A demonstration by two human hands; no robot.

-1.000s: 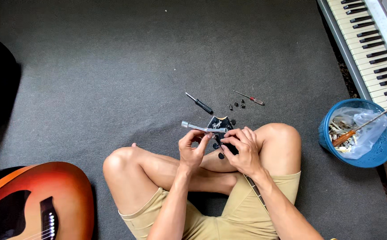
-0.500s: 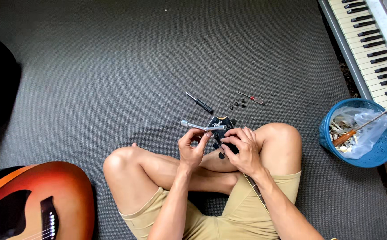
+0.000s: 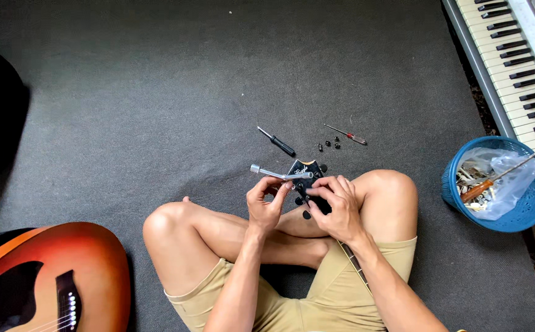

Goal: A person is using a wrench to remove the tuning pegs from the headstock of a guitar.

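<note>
Person sat cross-legged on dark grey carpet (image 3: 157, 92), bare knees out, khaki shorts at the bottom edge of the frame. Sunburst acoustic guitar (image 3: 46, 276) lay at lower left, cut off by the frame.

At centre, just above the crossed shins, both hands worked on a black guitar headstock (image 3: 304, 169): dark face, round black tuner knobs along its edges, its neck running down under the right forearm and mostly hidden. Left hand (image 3: 266, 203) was closed on the handle of a silver socket wrench (image 3: 277, 174), which pointed up-left, socket end free. Right hand (image 3: 336, 206) was clenched around the headstock, fingers covering its lower part.

Beyond the hands on the carpet: black-handled screwdriver (image 3: 277, 142), several small black parts (image 3: 330, 145) too small to identify, red-handled screwdriver (image 3: 347, 134).

Right edge: blue plastic basket (image 3: 526, 212) holding a clear bag and small metal bits, contents unclear. Upper right: electronic keyboard (image 3: 513, 55), partly cropped.
</note>
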